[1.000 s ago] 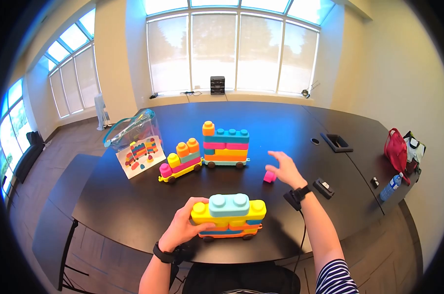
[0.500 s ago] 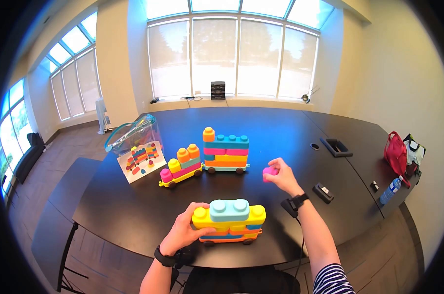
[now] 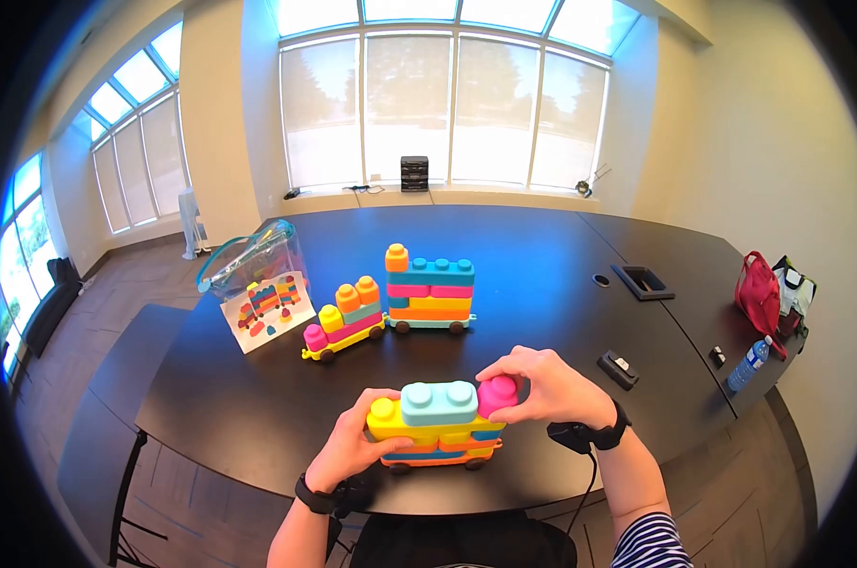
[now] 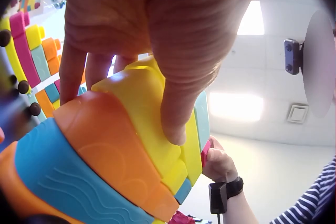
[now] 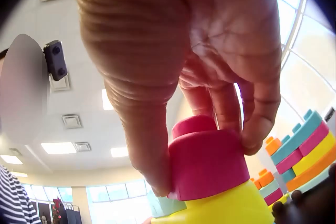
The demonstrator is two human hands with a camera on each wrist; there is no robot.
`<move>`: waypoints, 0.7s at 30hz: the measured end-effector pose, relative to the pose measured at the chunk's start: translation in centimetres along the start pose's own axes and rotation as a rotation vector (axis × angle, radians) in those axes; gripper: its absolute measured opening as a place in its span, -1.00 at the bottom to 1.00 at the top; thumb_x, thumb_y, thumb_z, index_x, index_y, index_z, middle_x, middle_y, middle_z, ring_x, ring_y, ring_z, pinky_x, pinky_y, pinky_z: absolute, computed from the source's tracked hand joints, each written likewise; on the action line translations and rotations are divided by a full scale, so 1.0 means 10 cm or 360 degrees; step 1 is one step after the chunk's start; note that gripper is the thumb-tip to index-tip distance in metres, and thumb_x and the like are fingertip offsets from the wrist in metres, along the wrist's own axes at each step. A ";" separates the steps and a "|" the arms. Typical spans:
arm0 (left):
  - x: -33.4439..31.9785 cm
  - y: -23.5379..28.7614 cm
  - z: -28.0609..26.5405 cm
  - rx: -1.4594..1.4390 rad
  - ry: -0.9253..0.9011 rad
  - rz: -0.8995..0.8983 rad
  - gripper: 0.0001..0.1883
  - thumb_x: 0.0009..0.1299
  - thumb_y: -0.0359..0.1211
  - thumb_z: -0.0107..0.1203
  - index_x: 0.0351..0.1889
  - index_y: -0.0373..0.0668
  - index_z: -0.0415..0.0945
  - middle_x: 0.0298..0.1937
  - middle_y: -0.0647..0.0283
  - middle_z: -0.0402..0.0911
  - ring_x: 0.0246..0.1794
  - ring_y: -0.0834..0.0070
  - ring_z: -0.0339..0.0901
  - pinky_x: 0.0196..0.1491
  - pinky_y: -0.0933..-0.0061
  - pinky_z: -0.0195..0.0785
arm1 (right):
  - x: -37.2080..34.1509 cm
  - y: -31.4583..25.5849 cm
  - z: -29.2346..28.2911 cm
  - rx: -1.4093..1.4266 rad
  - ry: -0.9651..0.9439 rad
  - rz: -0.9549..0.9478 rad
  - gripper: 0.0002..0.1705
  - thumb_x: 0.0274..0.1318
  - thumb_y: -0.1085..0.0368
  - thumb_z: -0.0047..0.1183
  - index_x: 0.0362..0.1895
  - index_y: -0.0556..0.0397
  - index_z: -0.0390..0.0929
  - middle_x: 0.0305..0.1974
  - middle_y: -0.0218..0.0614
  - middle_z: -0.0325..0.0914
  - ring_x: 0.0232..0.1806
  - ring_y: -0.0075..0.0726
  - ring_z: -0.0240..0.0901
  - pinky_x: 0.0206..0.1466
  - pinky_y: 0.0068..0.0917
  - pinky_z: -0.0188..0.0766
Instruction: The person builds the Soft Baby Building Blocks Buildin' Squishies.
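Note:
Near the table's front edge stands a wheeled block wagon of stacked yellow, orange and blue blocks, topped by a light-blue block. My left hand grips its left end, thumb on the near side and fingers behind. Between thumb and fingers my right hand pinches a small pink block. That block sits at the yellow block's right end, beside the light-blue one, its stud facing up.
Farther back stand a low block wagon and a taller one. A clear bag and a picture card lie left. To the right are a black device, a water bottle and a red bag.
My right hand picked up the pink block from the table and brought it toward me, onto the wagon's right end. The left hand has kept its grip on the wagon.

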State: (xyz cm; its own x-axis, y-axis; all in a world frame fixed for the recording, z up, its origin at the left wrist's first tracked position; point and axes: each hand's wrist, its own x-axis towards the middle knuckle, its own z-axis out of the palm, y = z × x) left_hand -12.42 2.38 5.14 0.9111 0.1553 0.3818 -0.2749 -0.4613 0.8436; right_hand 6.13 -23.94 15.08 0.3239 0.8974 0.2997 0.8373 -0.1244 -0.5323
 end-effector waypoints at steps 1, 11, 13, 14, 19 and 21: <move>0.00 -0.01 0.00 0.0003 0.0004 0.0001 -0.33 0.28 -0.39 0.57 0.29 -0.08 0.42 0.14 0.11 0.71 0.18 0.21 0.70 0.26 0.23 0.55 | 0.00 -0.01 0.01 -0.0042 0.0012 -0.0035 -0.43 -0.05 0.21 0.60 0.10 0.05 0.75 -0.17 -0.27 0.72 -0.12 -0.25 0.62 0.02 -0.35 0.62; -0.01 0.01 -0.01 0.0027 0.0023 0.0009 -0.33 0.27 -0.39 0.57 0.29 -0.08 0.42 0.13 0.11 0.71 0.17 0.22 0.70 0.25 0.23 0.55 | -0.02 0.00 0.14 -0.0013 0.0010 -0.0028 -0.37 -0.01 0.21 0.58 0.17 0.09 0.71 -0.06 -0.13 0.78 -0.01 -0.11 0.70 0.16 -0.30 0.63; -0.01 0.00 0.00 0.0014 0.0019 0.0019 -0.33 0.28 -0.40 0.56 0.29 -0.08 0.43 0.13 0.12 0.71 0.18 0.23 0.70 0.25 0.24 0.55 | -0.03 0.04 0.16 0.0050 -0.0014 -0.0018 -0.28 0.00 0.19 0.60 0.26 0.10 0.65 0.00 -0.13 0.77 0.03 -0.16 0.72 0.21 -0.31 0.62; -0.01 0.01 0.00 0.0010 0.0016 0.0024 -0.34 0.28 -0.40 0.56 0.30 -0.08 0.43 0.13 0.12 0.70 0.18 0.24 0.69 0.25 0.24 0.54 | -0.05 0.07 0.18 0.0170 -0.0020 0.0039 -0.23 -0.01 0.19 0.62 0.30 0.10 0.61 0.04 -0.15 0.76 0.07 -0.21 0.71 0.24 -0.32 0.60; -0.01 -0.02 0.03 -0.0015 -0.0005 0.0015 -0.34 0.31 -0.39 0.54 0.32 -0.07 0.42 0.15 0.10 0.70 0.19 0.22 0.69 0.26 0.24 0.53 | -0.28 0.53 0.60 0.0625 -0.0033 0.0229 0.06 -0.05 0.20 0.66 0.51 0.05 0.33 0.13 -0.21 0.73 0.13 -0.26 0.71 0.27 -0.28 0.60; 0.02 0.00 0.08 0.0010 -0.0018 0.0040 -0.33 0.31 -0.39 0.54 0.32 -0.08 0.40 0.13 0.14 0.68 0.17 0.27 0.67 0.25 0.27 0.53 | -0.39 0.75 0.83 0.0702 -0.0161 0.0267 -0.07 -0.08 0.24 0.66 0.40 0.06 0.48 0.17 -0.25 0.72 0.17 -0.31 0.68 0.31 -0.27 0.58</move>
State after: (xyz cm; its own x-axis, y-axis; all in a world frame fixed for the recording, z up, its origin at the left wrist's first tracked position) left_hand -11.97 1.74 4.88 0.9074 0.1336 0.3986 -0.2959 -0.4705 0.8313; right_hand 7.49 -24.85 3.37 0.3758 0.9197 0.1140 0.5035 -0.0994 -0.8583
